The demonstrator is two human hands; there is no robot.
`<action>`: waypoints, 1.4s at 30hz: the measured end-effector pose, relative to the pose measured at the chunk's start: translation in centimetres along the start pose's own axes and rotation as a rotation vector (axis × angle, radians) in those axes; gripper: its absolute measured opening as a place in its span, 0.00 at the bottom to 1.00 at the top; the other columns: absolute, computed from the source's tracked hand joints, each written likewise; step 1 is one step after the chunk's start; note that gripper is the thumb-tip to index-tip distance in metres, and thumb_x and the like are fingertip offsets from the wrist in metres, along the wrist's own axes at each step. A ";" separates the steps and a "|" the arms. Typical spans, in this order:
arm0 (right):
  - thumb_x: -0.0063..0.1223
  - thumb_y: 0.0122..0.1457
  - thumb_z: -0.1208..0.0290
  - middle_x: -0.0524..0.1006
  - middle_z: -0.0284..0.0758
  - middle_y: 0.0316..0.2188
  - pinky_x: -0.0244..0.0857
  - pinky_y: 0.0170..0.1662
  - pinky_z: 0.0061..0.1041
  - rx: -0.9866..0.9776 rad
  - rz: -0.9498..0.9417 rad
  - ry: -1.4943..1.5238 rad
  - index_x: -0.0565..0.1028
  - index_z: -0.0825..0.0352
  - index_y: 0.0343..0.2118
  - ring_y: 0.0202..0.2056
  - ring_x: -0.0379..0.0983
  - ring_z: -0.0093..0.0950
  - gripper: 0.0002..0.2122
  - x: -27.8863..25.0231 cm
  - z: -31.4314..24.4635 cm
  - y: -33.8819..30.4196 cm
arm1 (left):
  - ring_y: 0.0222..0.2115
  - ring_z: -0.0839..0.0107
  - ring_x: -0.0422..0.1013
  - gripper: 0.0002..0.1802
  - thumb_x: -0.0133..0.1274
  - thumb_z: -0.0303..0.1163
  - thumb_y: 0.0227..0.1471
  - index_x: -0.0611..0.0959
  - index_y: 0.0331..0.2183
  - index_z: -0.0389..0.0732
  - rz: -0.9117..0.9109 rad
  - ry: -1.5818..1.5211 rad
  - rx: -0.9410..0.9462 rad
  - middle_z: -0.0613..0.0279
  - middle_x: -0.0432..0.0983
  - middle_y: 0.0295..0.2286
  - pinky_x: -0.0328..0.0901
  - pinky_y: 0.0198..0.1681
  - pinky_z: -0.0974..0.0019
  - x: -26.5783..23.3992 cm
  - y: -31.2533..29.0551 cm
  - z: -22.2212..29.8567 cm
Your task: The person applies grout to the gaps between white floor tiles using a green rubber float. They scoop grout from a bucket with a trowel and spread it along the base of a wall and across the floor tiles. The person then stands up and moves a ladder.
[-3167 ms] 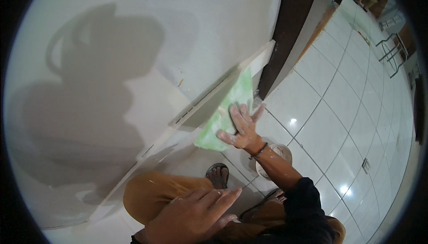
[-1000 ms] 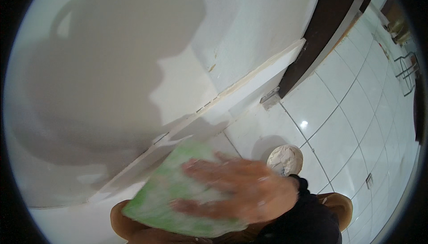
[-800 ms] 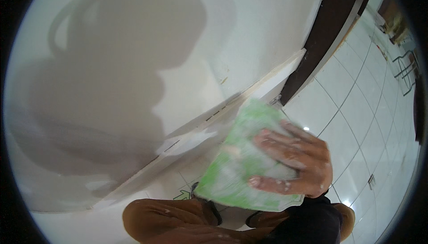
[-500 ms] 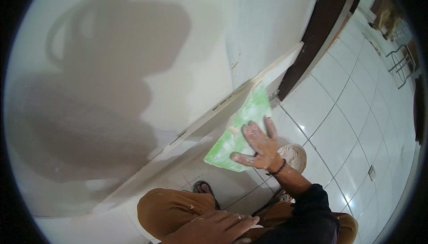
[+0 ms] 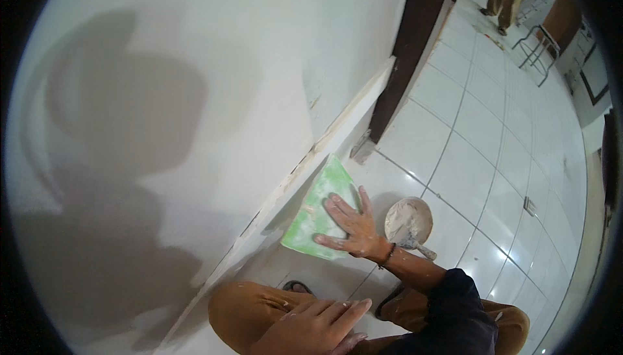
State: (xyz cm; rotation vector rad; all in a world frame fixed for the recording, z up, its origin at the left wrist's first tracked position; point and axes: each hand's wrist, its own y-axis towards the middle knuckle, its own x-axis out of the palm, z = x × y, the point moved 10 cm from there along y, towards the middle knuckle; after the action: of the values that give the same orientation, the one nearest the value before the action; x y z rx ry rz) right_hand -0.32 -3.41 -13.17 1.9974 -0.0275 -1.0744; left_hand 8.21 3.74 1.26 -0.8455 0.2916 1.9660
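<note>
Head view: right hand [image 5: 350,228] is spread flat, fingers splayed, pressing a green rectangular sanding sheet [image 5: 318,209] against the white skirting board [image 5: 337,128] at the wall's bottom edge. Left hand [image 5: 318,326] rests open on the knee. Small round bowl of white putty [image 5: 407,220] sits on the tiled floor [image 5: 480,115] just beside.

sheet [image 5: 319,211] is light green with pale smudges; wall [image 5: 214,95] is white, baseboard [image 5: 337,128] off-white; door frame [image 5: 415,37] is dark brown; floor [image 5: 493,141] is white tile with grey grout; trousers [image 5: 246,303] are mustard brown, sleeve [image 5: 454,309] is navy
</note>
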 end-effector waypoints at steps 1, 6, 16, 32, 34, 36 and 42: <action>0.57 0.63 0.68 0.65 0.42 0.68 0.45 0.68 0.65 0.079 0.020 0.094 0.72 0.27 0.58 0.65 0.66 0.43 0.25 -1.6 0.9 0.6 | 0.45 0.48 0.75 0.31 0.57 0.37 0.57 0.72 0.58 0.34 -0.004 0.002 0.016 0.44 0.78 0.44 0.68 0.52 0.50 0.1 0.0 0.0; 0.63 0.57 0.69 0.64 0.41 0.69 0.41 0.70 0.65 0.080 0.063 0.036 0.74 0.40 0.59 0.68 0.60 0.48 0.26 -9.8 5.4 5.5 | 0.48 0.47 0.73 0.31 0.55 0.37 0.57 0.71 0.59 0.35 -0.058 0.050 0.035 0.43 0.77 0.46 0.66 0.54 0.48 0.6 0.7 0.5; 0.55 0.52 0.82 0.75 0.30 0.61 0.49 0.70 0.55 0.245 0.076 0.018 0.80 0.45 0.56 0.67 0.62 0.43 0.29 -15.5 13.1 9.7 | 0.47 0.45 0.73 0.30 0.54 0.38 0.59 0.70 0.59 0.35 -0.050 0.123 -0.089 0.42 0.77 0.46 0.66 0.54 0.48 2.6 -0.3 -1.7; 0.63 0.44 0.76 0.70 0.43 0.64 0.61 0.65 0.53 0.069 -0.249 0.057 0.70 0.45 0.65 0.64 0.68 0.46 0.39 -10.0 -3.8 11.5 | 0.44 0.49 0.74 0.27 0.55 0.40 0.60 0.74 0.57 0.36 0.087 0.174 -0.105 0.45 0.78 0.43 0.67 0.51 0.52 1.4 -2.2 0.1; 0.64 0.46 0.71 0.69 0.46 0.64 0.61 0.65 0.55 0.080 -0.243 0.141 0.70 0.46 0.65 0.63 0.68 0.48 0.38 -8.9 -5.8 11.2 | 0.44 0.49 0.74 0.27 0.56 0.41 0.60 0.75 0.56 0.36 0.110 0.176 -0.114 0.46 0.79 0.43 0.67 0.51 0.52 1.5 -2.3 0.5; 0.64 0.48 0.68 0.70 0.49 0.63 0.59 0.65 0.57 0.106 -0.212 0.257 0.69 0.47 0.65 0.63 0.68 0.51 0.37 -8.1 -7.8 10.8 | 0.43 0.50 0.75 0.27 0.57 0.41 0.59 0.76 0.54 0.36 0.130 0.173 -0.113 0.47 0.79 0.43 0.68 0.50 0.52 1.7 -2.3 0.8; 0.60 0.50 0.71 0.67 0.55 0.63 0.60 0.63 0.60 0.059 -0.208 0.455 0.65 0.54 0.69 0.61 0.67 0.55 0.38 -6.8 -13.4 10.9 | 0.41 0.52 0.77 0.27 0.59 0.43 0.58 0.79 0.53 0.36 0.066 0.213 -0.168 0.49 0.79 0.43 0.70 0.46 0.54 3.7 -4.6 0.9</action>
State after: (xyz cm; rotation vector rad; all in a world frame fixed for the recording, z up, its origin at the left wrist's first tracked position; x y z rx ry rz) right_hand 8.42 1.12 2.53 2.2926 0.4006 -0.7250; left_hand 10.46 9.14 0.10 -1.1711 0.2840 1.9842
